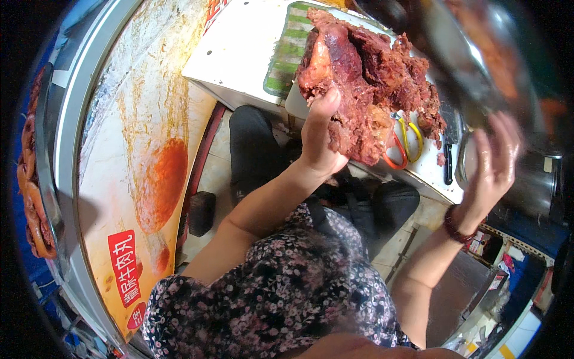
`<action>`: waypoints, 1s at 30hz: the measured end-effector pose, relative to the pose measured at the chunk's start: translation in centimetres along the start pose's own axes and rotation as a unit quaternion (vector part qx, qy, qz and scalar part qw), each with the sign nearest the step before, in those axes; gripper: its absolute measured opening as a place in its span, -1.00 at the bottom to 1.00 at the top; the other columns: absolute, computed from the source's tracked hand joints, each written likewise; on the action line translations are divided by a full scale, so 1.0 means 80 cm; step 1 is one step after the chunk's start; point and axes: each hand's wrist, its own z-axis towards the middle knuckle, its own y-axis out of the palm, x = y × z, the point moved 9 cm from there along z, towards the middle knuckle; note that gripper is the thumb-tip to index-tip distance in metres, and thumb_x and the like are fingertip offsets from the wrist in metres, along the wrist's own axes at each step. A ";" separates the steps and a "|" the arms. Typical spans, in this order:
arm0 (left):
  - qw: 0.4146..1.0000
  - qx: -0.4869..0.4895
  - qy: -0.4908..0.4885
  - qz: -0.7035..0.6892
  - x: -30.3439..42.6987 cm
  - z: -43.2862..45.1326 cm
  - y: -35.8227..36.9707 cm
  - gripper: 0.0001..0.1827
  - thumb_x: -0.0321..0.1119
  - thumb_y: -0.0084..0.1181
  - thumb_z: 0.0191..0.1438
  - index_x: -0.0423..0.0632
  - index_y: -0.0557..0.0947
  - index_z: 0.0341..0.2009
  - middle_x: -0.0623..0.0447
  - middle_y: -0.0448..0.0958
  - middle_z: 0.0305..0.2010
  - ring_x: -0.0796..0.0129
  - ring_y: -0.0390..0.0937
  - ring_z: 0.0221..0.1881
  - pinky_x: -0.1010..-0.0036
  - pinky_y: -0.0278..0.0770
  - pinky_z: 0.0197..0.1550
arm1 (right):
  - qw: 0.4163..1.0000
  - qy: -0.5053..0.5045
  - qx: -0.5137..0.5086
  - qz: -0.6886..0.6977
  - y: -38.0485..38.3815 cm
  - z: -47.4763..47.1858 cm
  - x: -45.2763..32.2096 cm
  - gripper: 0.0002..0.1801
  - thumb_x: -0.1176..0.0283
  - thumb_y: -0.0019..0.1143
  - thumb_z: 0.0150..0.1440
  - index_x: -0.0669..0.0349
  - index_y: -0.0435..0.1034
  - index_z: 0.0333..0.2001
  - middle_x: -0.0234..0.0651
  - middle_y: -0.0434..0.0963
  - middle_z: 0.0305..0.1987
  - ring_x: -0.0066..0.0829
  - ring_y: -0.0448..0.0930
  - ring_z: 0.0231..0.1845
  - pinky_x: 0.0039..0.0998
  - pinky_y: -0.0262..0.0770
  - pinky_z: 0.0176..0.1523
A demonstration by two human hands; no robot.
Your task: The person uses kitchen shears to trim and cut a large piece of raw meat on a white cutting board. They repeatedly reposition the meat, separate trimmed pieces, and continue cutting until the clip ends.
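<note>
In the head view my left hand (320,130) holds up a big ragged chunk of reddish-brown meat (358,80), its thumb over the near left side and the palm beneath. My right hand (495,152), slightly blurred, is raised to the right of the meat with its fingers spread, holding nothing visible. Below the meat, scissors with red and yellow handles (415,142) lie on the white worktop. To their right lies a knife with a black handle (448,164), and a small meat scrap (441,159) is beside it.
A green-and-white striped mat (287,67) lies on the white worktop (242,45) behind the meat. Large shiny metal vessels, blurred, fill the upper right. A metal pot (533,184) stands at the right. Far left, a metal tray (49,148) holds brownish meat pieces (33,202).
</note>
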 end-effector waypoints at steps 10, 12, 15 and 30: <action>0.997 -0.036 -0.003 -0.072 -0.006 -0.012 -0.005 -0.35 -0.11 0.00 0.31 -0.29 0.34 0.34 -0.15 0.48 0.28 0.17 0.52 0.24 0.23 0.46 0.33 | 0.988 -0.098 -0.119 -0.030 0.141 -0.040 -0.105 -0.79 0.43 0.42 -0.02 0.22 0.62 -0.27 -0.01 0.35 0.34 0.05 0.28 0.41 -0.06 0.14 0.47; 0.995 -0.042 -0.012 -0.091 -0.010 -0.012 -0.007 -0.35 -0.14 0.04 0.30 -0.29 0.34 0.34 -0.15 0.48 0.28 0.17 0.52 0.23 0.23 0.47 0.32 | 0.988 -0.097 -0.111 -0.042 0.144 -0.044 -0.104 -0.79 0.45 0.42 -0.03 0.24 0.62 -0.28 0.00 0.34 0.35 0.06 0.28 0.42 -0.05 0.13 0.48; 0.993 -0.054 -0.029 -0.103 -0.014 -0.015 -0.008 -0.35 -0.15 0.05 0.28 -0.28 0.34 0.35 -0.14 0.49 0.27 0.17 0.52 0.23 0.23 0.48 0.32 | 0.988 -0.085 -0.123 -0.042 0.148 -0.048 -0.103 -0.80 0.47 0.42 -0.04 0.24 0.62 -0.28 0.01 0.33 0.37 0.08 0.27 0.43 -0.03 0.12 0.48; 0.994 -0.068 -0.007 -0.084 -0.009 -0.021 -0.002 -0.28 -0.24 0.08 0.22 -0.22 0.24 0.42 -0.12 0.40 0.35 0.14 0.43 0.32 0.20 0.38 0.38 | 0.991 -0.058 -0.117 0.018 0.148 -0.055 -0.106 -0.89 0.57 0.34 0.02 0.30 0.55 -0.32 0.05 0.27 0.45 -0.01 0.26 0.49 -0.15 0.05 0.54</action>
